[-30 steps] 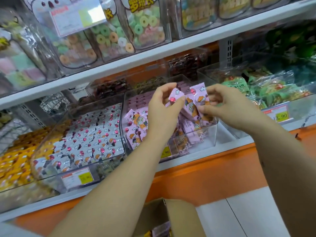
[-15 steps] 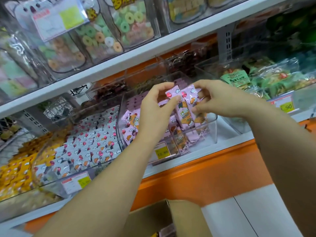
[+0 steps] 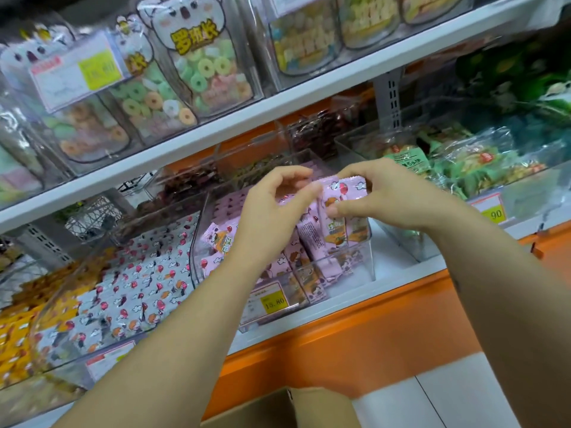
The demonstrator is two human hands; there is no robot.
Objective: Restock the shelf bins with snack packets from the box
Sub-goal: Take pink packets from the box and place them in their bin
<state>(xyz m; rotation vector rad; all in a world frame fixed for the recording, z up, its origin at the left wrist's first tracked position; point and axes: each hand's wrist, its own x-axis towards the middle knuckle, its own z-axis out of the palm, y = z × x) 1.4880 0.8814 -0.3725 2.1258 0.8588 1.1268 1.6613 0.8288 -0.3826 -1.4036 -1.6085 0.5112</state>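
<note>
Head view: white shelf (image 3: 340,307) carrying a clear bin (image 3: 197,242) part-filled with pink snack packets (image 3: 221,239), with a cardboard box (image 3: 309,407) below the bin. Above the bin's front, the right grip (image 3: 389,196) pinches a bunch of pink packets (image 3: 343,193) between thumb and fingers; the left grip (image 3: 272,211), also over the bin, curls with its thumb tip at the bunch's edge, grasp not discernible.
</note>
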